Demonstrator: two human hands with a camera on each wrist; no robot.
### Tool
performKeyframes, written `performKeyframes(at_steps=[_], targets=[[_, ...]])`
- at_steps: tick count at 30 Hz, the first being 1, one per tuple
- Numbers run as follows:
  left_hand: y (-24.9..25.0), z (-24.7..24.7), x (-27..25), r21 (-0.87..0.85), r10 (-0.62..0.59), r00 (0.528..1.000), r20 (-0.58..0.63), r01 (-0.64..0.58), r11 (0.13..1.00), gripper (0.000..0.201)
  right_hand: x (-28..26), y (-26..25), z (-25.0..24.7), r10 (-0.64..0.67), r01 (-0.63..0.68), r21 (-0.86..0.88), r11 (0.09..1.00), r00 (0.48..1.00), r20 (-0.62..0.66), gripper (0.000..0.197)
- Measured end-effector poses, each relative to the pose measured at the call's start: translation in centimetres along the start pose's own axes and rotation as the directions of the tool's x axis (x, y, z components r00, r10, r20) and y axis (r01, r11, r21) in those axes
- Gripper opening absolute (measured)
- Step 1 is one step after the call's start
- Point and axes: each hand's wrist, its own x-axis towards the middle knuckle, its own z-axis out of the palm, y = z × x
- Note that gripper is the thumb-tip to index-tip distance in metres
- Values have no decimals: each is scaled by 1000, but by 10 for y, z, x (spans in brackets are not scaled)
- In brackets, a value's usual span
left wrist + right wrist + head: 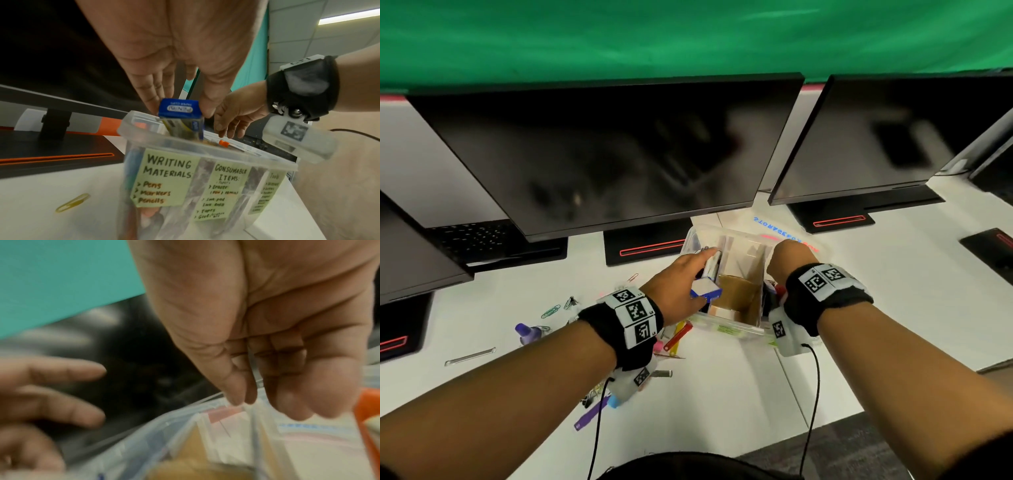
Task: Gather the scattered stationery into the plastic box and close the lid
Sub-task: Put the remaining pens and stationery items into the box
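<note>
The clear plastic box (pixel 729 330) stands open on the white desk, split by cardboard dividers, with green labels (pixel 166 178) on its front. My left hand (pixel 705 277) pinches a small blue and white paper-clip box (pixel 705 290) between fingers and thumb, just above the left compartment (pixel 179 112). My right hand (pixel 786 257) is at the far right rim, its fingers pointing down. In the right wrist view a thin clear edge of the box (pixel 185 426) runs between the thumb and fingers of my right hand (pixel 261 402).
The lid (pixel 784 226) lies behind the box. Left of the box lie paper clips (pixel 551 310), a purple bottle (pixel 527 332), red and yellow pieces (pixel 678 334), a clear stick (pixel 470 356) and a purple strip (pixel 589 416). Monitors (pixel 602 154) stand close behind.
</note>
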Motion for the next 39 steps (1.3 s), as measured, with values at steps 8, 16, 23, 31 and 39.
performKeyframes(at_steps=[8, 16, 23, 31, 39], targets=[[17, 5, 16, -238, 39, 982, -186, -83, 968, 90, -23, -18, -1, -138, -86, 647, 758, 948, 288, 26], [5, 11, 20, 82, 142, 988, -68, -136, 987, 77, -10, 10, -16, -15, -30, 680, 732, 998, 60, 8], [-28, 12, 17, 190, 8, 998, 57, -19, 982, 66, 20, 29, -13, 100, -100, 160, 982, 995, 6, 24], [-33, 15, 15, 135, -4, 997, 75, -6, 991, 54, 106, 52, 31, 146, -135, -99, 986, 981, 126, 43], [-35, 16, 14, 126, -14, 996, 83, 4, 992, 52, 148, 73, 63, 131, -80, -327, 942, 982, 135, 60]])
